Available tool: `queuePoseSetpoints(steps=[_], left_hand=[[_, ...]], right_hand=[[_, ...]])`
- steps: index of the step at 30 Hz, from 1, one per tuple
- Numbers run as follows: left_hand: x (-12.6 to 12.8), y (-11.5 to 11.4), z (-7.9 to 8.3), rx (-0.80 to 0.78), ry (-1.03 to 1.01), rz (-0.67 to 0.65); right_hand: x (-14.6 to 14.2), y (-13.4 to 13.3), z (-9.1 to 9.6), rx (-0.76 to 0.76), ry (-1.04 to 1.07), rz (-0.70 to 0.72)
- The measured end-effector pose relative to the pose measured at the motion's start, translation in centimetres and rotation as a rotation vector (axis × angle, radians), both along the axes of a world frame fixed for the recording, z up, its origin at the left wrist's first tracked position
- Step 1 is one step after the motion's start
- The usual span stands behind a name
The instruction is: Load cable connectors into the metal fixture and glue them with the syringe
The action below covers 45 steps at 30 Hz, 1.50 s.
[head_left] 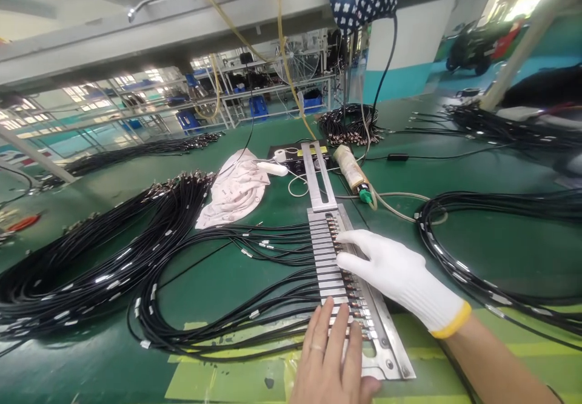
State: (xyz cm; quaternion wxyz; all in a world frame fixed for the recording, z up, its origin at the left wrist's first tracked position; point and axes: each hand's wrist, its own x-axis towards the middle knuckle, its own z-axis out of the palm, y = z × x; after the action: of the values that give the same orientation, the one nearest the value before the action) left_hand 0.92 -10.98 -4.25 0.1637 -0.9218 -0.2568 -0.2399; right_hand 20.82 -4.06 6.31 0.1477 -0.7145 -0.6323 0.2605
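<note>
Gloved right hand fingers the connectors, bare left hand spread on the metal fixture

Thumb and forefinger of the right hand meet the row of metal ends partway along the fixture, a small gap between the two tips; whether they pinch a connector, I cannot tell. Nearer the wearer, the left hand lies palm down with its fingers extended and clenched on nothing, resting across the near part of the fixture and the cable ends there. One of its fingers wears a thin band.

Leftward from both hands, black cables with white labels leave the fixture's slots and bend round in a wide loop on the green table. Beyond that loop sits a thick cable bundle. Yellow-green tape covers the table under and beside the left hand.

Past the right hand's fingertips, a slotted metal bar extends from the fixture's far end. It has a crumpled pink cloth to its left and a wrapped bottle with a green tip to its right. Rightward of the gloved hand, another cable coil curves over the table.
</note>
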Motion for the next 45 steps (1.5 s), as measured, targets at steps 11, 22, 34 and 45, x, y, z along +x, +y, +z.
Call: queuePoseSetpoints(steps=[11,22,34,45], left_hand=[[0.3,-0.4,-1.2,0.202,-0.042,0.069],[-0.2,1.6,-0.5,0.158,-0.078,-0.021],[4.1,10.0,4.6,-0.094,-0.029,0.048],[3.9,17.8,-4.8,-0.255,-0.111,0.126]], right_hand=[[-0.2,-0.2,-0.8,0.011,0.002,-0.021],[1.6,1.6,-3.6,0.192,0.349,-0.013],[0.4,2.4,-5.5,0.314,0.580,-0.159],[-0.4,2.5,-4.9,0.041,0.420,-0.199]])
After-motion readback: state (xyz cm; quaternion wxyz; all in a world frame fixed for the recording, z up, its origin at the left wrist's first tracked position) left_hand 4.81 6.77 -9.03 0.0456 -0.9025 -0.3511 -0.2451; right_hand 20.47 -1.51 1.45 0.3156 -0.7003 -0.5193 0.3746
